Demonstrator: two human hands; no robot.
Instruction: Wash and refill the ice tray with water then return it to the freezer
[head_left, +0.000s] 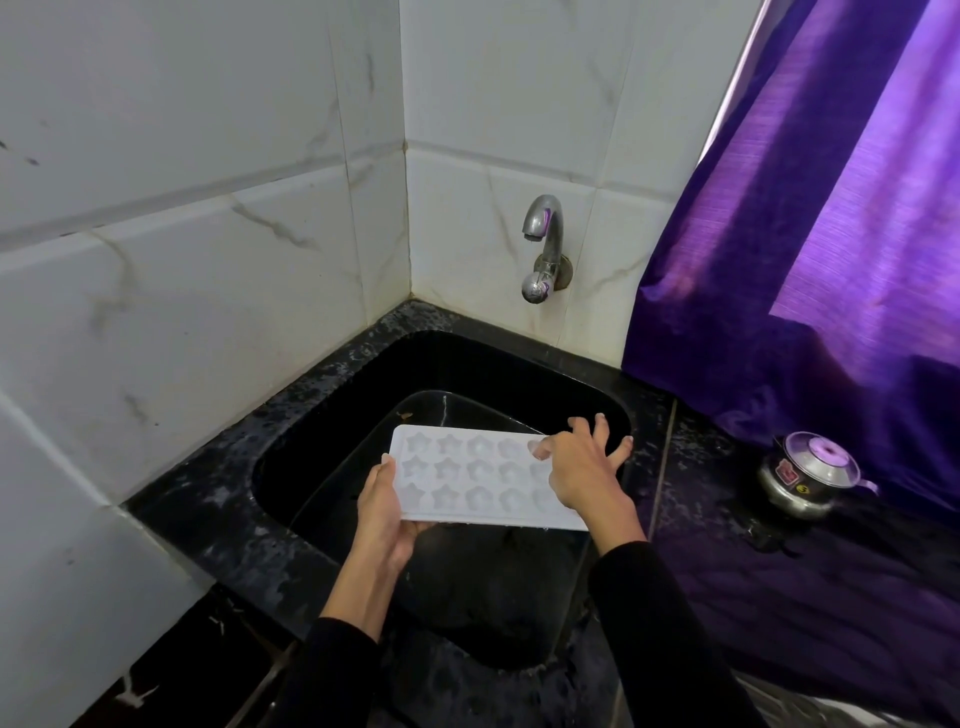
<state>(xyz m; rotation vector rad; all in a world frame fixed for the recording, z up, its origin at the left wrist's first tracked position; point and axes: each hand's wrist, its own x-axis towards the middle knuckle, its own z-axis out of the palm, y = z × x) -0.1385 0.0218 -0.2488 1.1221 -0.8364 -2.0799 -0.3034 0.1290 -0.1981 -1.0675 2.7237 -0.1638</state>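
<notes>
The left hand (383, 512) grips the near-left end of the white ice tray (472, 475), thumb on the top face and the other fingers curled out of sight beneath it. The right hand (584, 467) lies over the tray's right end with fingers spread and fairly straight; one fingertip seems to press into a mould cavity, though whether any finger hooks the far edge is hidden by the hand itself. The tray is held roughly level above the black sink (322, 447), cavities facing up. Some cavities are star-shaped, others rounder; whether they contain water is hard to make out. Its right-hand moulds are covered by the right hand. The basin is so dark that its bottom is barely readable. A metal tap (543, 244) juts from the tiled wall behind. On the black counter (727, 571) to the right stands a small steel pot (808, 475), beside a purple curtain (831, 234) cut off by the frame edge.
</notes>
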